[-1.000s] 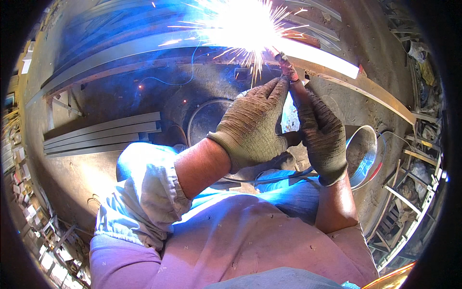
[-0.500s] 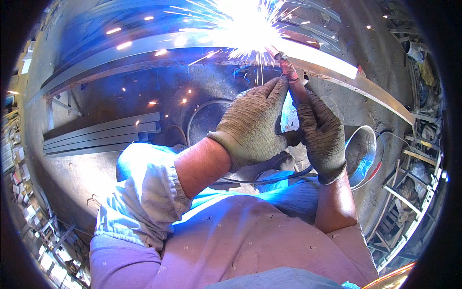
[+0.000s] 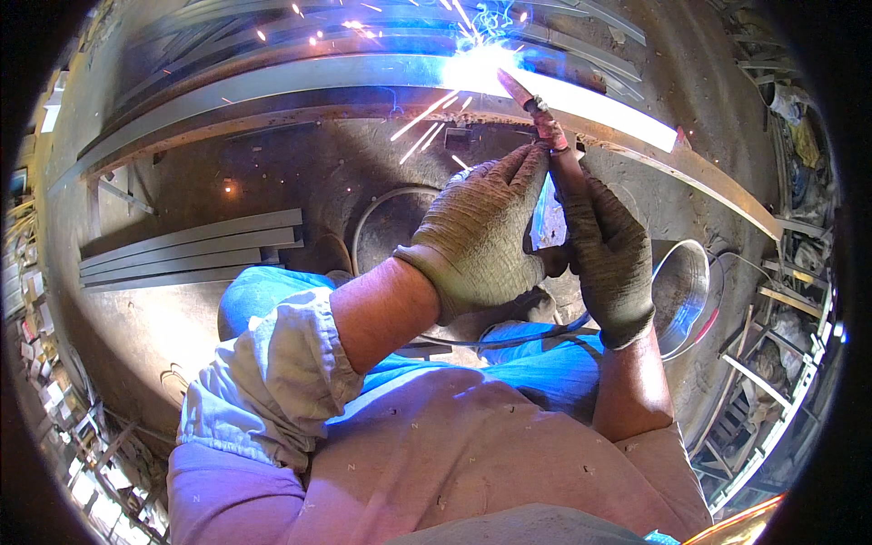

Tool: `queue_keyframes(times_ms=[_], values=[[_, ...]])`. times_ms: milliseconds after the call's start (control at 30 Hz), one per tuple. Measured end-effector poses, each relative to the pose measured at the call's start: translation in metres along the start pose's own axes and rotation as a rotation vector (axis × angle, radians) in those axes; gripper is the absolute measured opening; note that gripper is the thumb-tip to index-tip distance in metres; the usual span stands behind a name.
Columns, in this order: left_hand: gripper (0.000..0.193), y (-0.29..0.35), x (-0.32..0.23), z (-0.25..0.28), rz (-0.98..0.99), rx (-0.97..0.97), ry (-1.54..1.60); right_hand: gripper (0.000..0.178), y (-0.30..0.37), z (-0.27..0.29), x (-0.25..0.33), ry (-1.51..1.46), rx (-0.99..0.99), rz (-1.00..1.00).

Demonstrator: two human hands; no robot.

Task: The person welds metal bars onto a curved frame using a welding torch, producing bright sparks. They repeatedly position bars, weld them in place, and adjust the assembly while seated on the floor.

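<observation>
A welding torch with a reddish wrapped neck points up and away, its tip close to a bright blue-white arc. My right hand, in a dark work glove, is wrapped round the torch handle. My left hand, gloved too, has its fingers pressed together against the torch just below the neck; its thumb reaches toward my right hand. The arc burns on a long grey steel bar lying across a rusty beam. Glare hides the weld spot.
Several grey steel tubes lie stacked at the left. A metal bucket stands right of my right hand, and a dark cable runs below my hands. Metal frames crowd the right side. More bars lie beyond the beam.
The arc's glare has shrunk and there are fewer sparks, so the torch tip and the bar show more clearly. Both hands have stayed almost in place.
</observation>
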State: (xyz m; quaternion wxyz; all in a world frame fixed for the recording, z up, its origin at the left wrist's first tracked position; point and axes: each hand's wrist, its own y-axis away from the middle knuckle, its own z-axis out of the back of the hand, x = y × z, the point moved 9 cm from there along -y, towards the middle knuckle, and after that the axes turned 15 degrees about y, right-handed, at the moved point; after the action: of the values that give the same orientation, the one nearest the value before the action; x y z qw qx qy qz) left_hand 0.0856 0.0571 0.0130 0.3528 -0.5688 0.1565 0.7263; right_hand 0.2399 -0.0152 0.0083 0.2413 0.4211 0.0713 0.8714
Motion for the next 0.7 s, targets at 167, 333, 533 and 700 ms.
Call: queue_keyframes(times_ms=[167, 333, 533, 700], values=[[0.104, 0.001, 0.003, -0.002, -0.008, -0.006, -0.041, 0.038, -0.003, -0.001, 0.001, 0.015, 0.017, 0.052], [0.104, 0.001, 0.005, -0.004, 0.028, 0.010, -0.090, 0.039, -0.002, -0.003, 0.004, -0.053, 0.009, 0.055], [0.096, 0.000, 0.011, -0.005, 0.137, 0.089, -0.024, 0.040, 0.001, -0.003, 0.005, -0.115, 0.023, -0.014], [0.098, 0.002, 0.006, -0.002, 0.067, 0.040, -0.102, 0.038, 0.000, 0.002, 0.016, -0.074, -0.051, 0.100]])
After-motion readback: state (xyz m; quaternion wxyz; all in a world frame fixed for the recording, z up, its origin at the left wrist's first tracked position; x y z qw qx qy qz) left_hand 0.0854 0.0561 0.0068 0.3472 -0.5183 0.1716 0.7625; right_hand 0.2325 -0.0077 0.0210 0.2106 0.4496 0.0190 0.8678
